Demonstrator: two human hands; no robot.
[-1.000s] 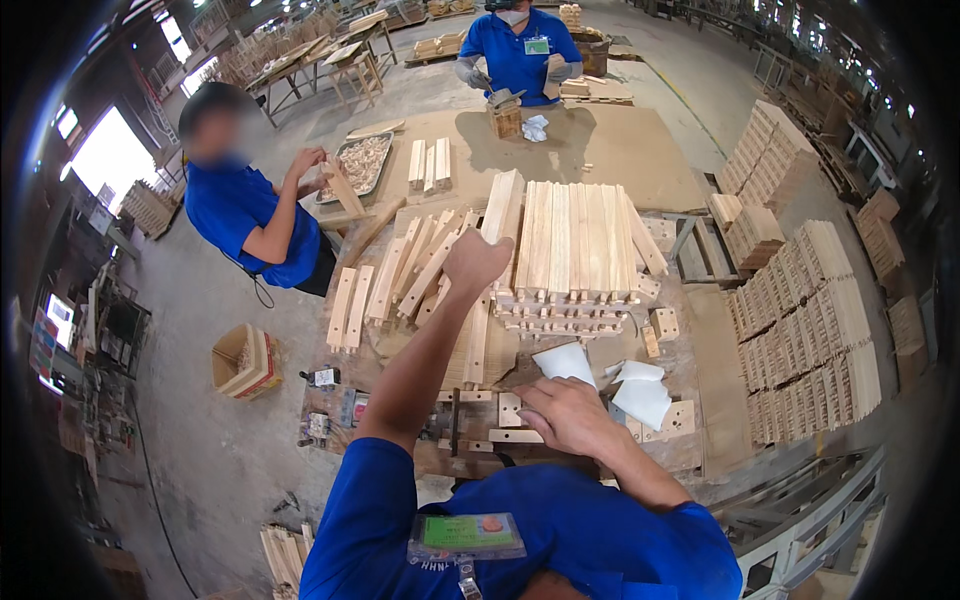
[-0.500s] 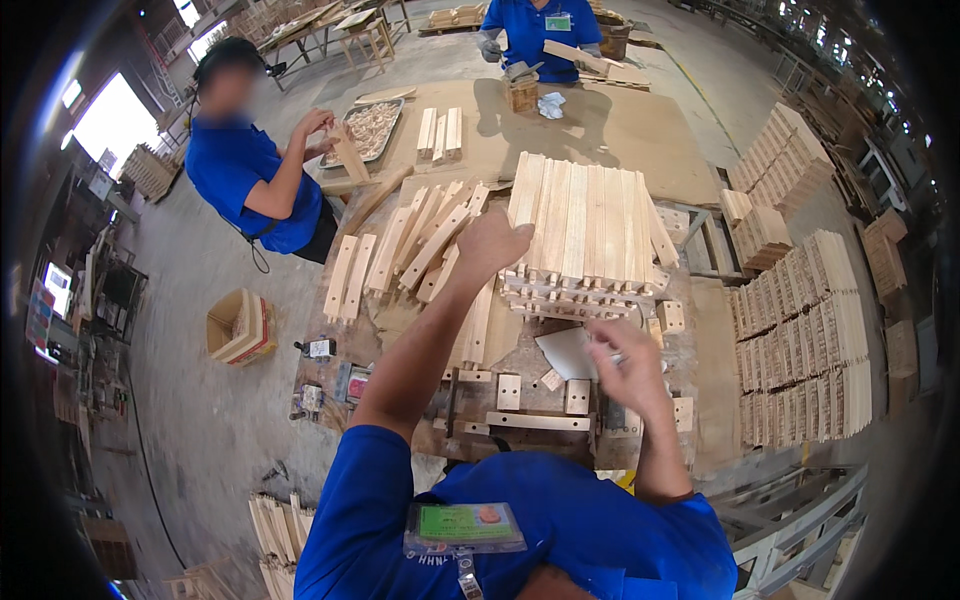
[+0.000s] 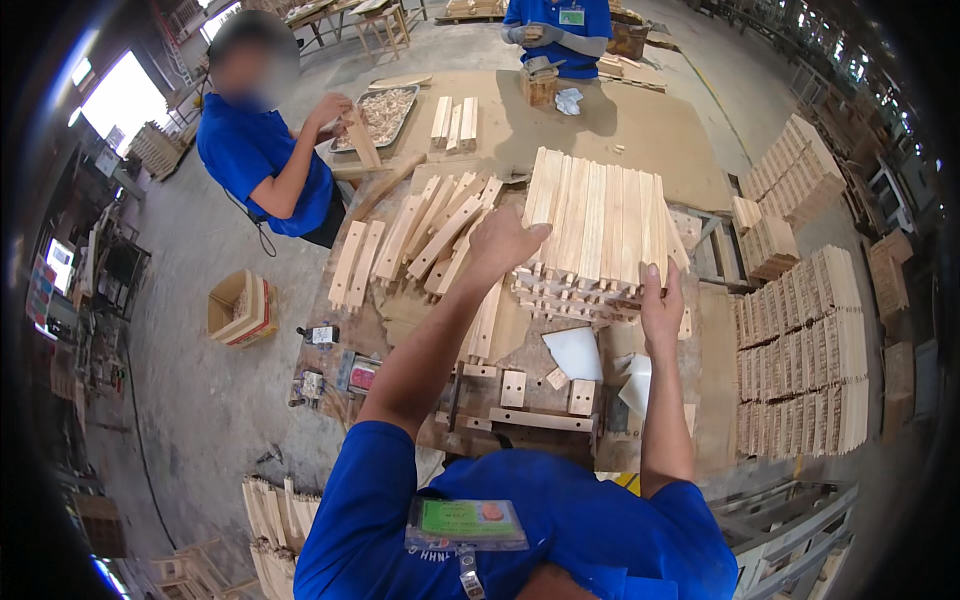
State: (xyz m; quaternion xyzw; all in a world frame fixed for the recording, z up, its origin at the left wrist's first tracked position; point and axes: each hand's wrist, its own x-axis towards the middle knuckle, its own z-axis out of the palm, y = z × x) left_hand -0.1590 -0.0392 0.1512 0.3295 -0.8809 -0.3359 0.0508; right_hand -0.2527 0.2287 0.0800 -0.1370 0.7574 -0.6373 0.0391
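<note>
Squarely between a worker's hands, a slat stack (image 3: pixel 600 220) sits on a table (image 3: pixel 405 335): left hand (image 3: pixel 508 243) half-curled by its left side, right hand (image 3: pixel 662 300) at its right corner, grip unclear on both; loose slats (image 3: pixel 443 238) lie left.

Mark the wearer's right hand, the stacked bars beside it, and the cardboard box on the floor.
Right hand (image 3: pixel 661 312), head view: middle of the hand.
Stacked bars (image 3: pixel 597 220), head view: top layer's middle.
Cardboard box (image 3: pixel 262 308), head view: right wall.

Counter (image 3: pixel 395 340): stack of bars (image 3: pixel 598 220); loose slats (image 3: pixel 440 230) to its left; sheets (image 3: pixel 573 353) before it; three blocks (image 3: pixel 455 122) behind the slats, right of a tray (image 3: pixel 405 117) holding wood pieces (image 3: pixel 383 113). Floor (image 3: pixel 200 420), left: carton (image 3: pixel 262 305). Right of counter: piled bars (image 3: pixel 800 355).
</note>
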